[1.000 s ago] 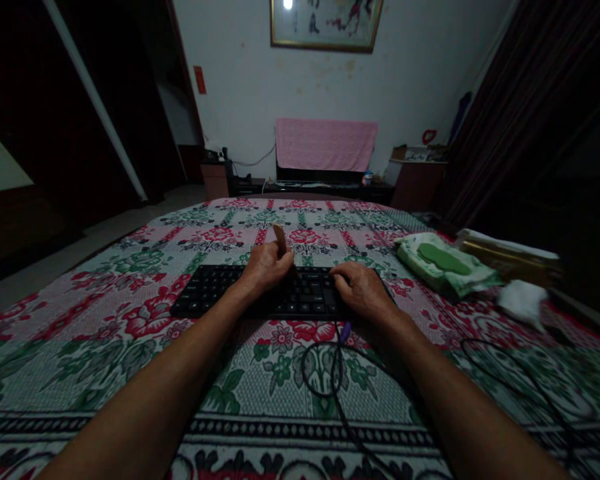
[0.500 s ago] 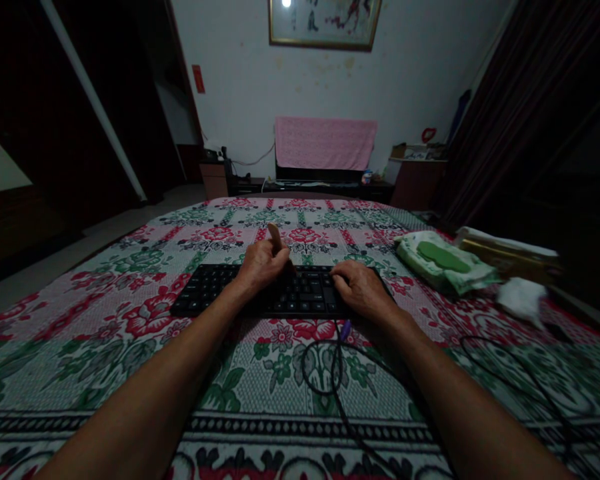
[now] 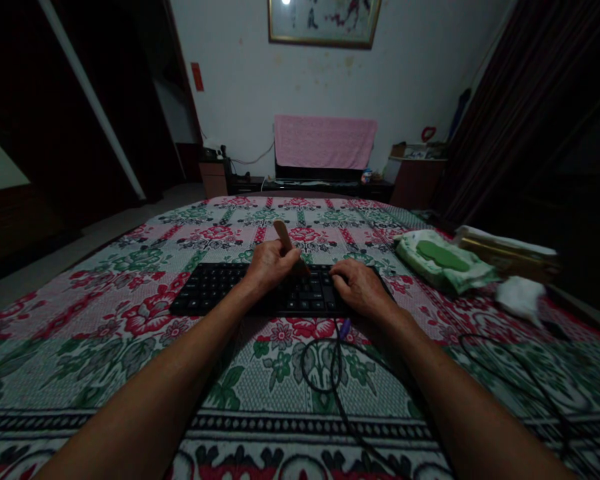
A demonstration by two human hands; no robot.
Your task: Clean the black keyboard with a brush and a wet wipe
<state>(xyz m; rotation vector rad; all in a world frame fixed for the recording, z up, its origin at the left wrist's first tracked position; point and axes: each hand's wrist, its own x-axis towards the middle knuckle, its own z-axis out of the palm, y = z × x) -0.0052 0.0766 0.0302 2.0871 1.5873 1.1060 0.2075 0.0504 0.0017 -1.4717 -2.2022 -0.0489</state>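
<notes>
A black keyboard (image 3: 215, 288) lies on a flowered bedspread (image 3: 105, 333). My left hand (image 3: 270, 265) is closed around a thin wooden stick (image 3: 283, 234), whose lower end slants down onto the keys at the keyboard's middle. My right hand (image 3: 361, 288) rests curled on the keyboard's right end, holding it down. The keyboard's black cable (image 3: 330, 373) loops toward me between my forearms.
A green-and-white wipes packet (image 3: 443, 261) lies to the right, with a white wad (image 3: 523, 299) and a long flat box (image 3: 510, 253) beyond it. Another black cable (image 3: 505, 363) curls at right. A pink-draped stand (image 3: 325, 143) sits against the far wall.
My left hand has tilted the stick, its lower end now showing on the keys to the right of the hand. My right hand has stayed put.
</notes>
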